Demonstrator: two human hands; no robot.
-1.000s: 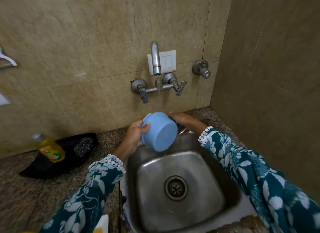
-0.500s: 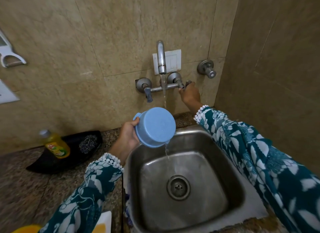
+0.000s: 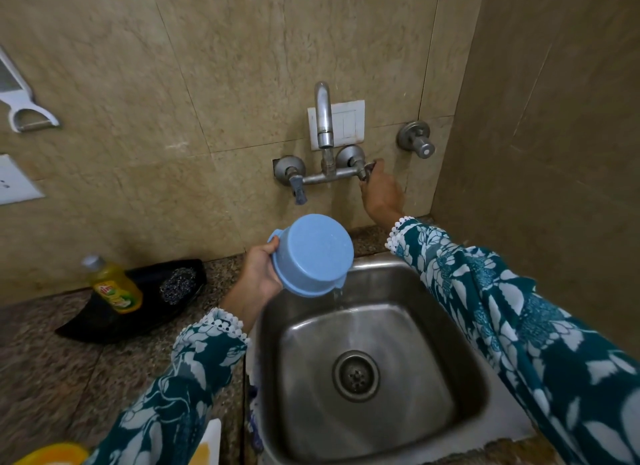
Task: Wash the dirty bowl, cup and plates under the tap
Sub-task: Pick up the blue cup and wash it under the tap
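Left grip [image 3: 258, 274] holds pale-blue bowl [image 3: 313, 255] tipped, dripping; right grip [image 3: 381, 187] pinches tap handle [image 3: 367, 168].

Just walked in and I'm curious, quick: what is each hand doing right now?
Left hand: grips the tilted blue bowl over the sink.
Right hand: fingers curled on the right tap handle.
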